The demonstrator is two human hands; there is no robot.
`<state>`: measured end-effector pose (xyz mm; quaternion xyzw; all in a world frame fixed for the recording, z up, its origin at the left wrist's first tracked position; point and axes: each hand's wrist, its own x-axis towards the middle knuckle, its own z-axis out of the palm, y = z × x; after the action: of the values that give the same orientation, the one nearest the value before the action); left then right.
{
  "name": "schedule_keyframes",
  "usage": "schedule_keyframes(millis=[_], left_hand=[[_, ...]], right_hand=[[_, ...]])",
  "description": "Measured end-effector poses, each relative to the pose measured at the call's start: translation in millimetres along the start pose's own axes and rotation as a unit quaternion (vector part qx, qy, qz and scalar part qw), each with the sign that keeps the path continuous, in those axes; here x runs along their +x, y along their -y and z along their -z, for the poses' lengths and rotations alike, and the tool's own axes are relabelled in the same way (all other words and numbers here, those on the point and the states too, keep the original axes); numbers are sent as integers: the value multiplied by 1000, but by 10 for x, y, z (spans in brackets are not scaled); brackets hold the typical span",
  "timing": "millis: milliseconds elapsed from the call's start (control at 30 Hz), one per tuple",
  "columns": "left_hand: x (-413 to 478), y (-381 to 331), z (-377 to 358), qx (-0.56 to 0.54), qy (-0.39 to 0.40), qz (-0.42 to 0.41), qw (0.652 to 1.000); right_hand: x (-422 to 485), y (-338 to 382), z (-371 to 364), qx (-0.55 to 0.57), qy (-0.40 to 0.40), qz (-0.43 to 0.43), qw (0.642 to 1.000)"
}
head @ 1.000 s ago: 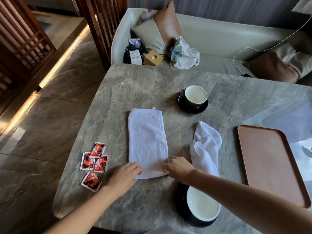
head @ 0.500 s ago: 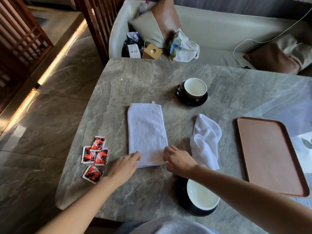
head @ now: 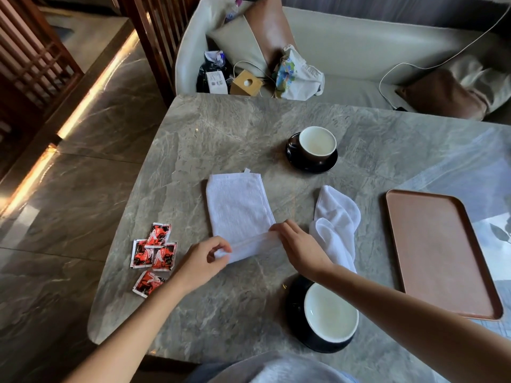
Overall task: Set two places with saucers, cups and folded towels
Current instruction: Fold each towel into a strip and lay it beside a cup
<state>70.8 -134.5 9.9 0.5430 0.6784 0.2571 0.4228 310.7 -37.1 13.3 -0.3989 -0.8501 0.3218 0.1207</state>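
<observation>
A white towel (head: pixel 237 208) lies flat near the middle of the marble table (head: pixel 221 134), already folded into a long strip running away from the person. Its near edge is raised off the stone and turned back over the strip, held at both ends. The left hand (head: pixel 206 258) pinches the left corner between thumb and curled fingers; the right hand (head: pixel 300 248) grips the right corner, fingers bent over the cloth, though its thumb is hidden behind the fold, so how far it wraps is hard to tell.

Just beside the right hand lies a second towel (head: pixel 336 225), crumpled and unfolded. Beyond it, toward the far side, a far cup (head: pixel 317 143) stands upright on a dark far saucer (head: pixel 312 164). Close to the person, under the right forearm, a near cup (head: pixel 330 316) sits on its own near saucer (head: pixel 294 308) — both cups white inside, dark outside.

A brown tray (head: pixel 439 252) lies at the right side of the table. Red-and-white packets (head: pixel 153 252) — four, by the look of them — sit in a loose cluster near the left edge, just beside the left wrist. Behind the table stands a pale sofa (head: pixel 345 51) with cushions and bags.
</observation>
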Motion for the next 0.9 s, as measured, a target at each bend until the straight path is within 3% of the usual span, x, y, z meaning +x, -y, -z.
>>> schedule_keyframes(millis=[100,267,400,467,533,600,667,800,900], left_hand=[[-37,13,-17,47,-6,8,999],[-55,93,5,-36,-43,27,998],[-106,105,41,-99,-37,38,994],[-126,96,54,-124,-32,66,990],[-152,102,58,-152,-2,114,982],[-175,102,50,-177,32,160,971],[-163,78,33,-181,41,181,966],[-32,-25,15,-244,48,215,944],[96,-70,-29,-212,63,204,954]], right_hand=[[-3,-11,-9,4,-13,-4,1000],[-26,-6,-15,7,-20,-18,1000],[-44,109,-46,126,2,-95,987],[-46,163,-49,271,68,-204,938],[-62,169,-21,420,145,-310,841],[-83,123,17,505,179,-356,765],[-92,60,28,535,183,-365,740],[-96,-3,4,509,156,-382,755],[-72,-20,-10,364,120,-354,853]])
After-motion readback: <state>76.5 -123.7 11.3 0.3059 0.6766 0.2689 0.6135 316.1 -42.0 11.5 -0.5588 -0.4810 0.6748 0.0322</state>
